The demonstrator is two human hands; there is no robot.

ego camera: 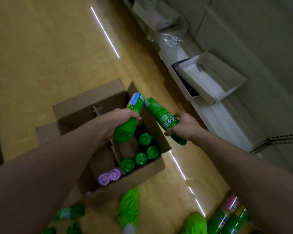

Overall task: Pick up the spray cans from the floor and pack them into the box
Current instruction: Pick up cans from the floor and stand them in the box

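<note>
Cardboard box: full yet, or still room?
Partly filled. The cardboard box shows four green caps and two purple caps along one side; bare cardboard cells remain. Each hand holds another green can above it.

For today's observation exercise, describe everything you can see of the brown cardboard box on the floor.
The open brown cardboard box stands on the yellowish floor, its flaps folded outward. It looks like plain corrugated card with cardboard dividers inside. Four green-capped spray cans stand upright along its right side, and two purple-capped cans sit near its front wall. The rest of the interior looks unfilled. The left hand holds a green spray can above the opening.
</note>
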